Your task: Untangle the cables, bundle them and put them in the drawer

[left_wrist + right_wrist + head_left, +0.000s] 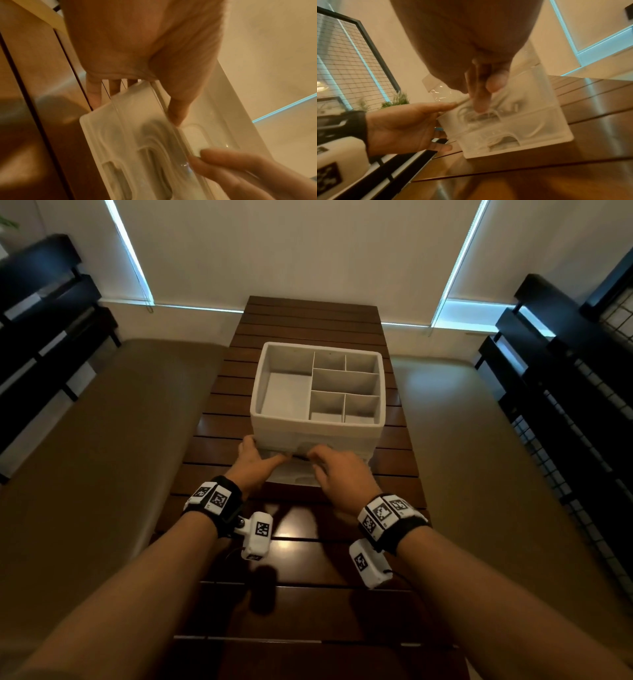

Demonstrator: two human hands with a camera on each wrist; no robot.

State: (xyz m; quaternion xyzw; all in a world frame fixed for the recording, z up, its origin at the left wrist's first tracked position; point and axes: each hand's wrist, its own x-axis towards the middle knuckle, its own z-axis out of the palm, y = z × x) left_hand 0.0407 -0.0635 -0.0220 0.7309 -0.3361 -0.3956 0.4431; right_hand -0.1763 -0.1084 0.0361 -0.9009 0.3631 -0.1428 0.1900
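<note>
White plastic makes up the organiser (317,386) standing mid-way along the bench (308,559), a long top of dark glossy wooden slats with narrow gaps between them. Its open upper tray is split by thin straight walls into one large compartment on the left and five smaller ones on the right; no contents show in any of them. Below the tray sit two stacked drawers of cloudy, translucent plastic, each with an arched finger recess moulded into its front. The upper drawer (489,115) has pale looping shapes showing through its front, too blurred to say whether they are cables.

Going left to right: the left hand (255,462) lies against the organiser's near-left corner, fingers fairly straight, thumb stretched along the drawer front, the other fingers reaching past the corner. The right hand (337,470) is just beside it at the middle of the front, its fingers (481,97) curled down into the upper drawer's recess. The hands are close together but not touching. Both wrists carry black bands with white marker blocks.

Tan padded seats flank the bench, dark shelving stands at far left, and a black wire-grid panel (589,419) at far right. Pale blinds hang behind.
</note>
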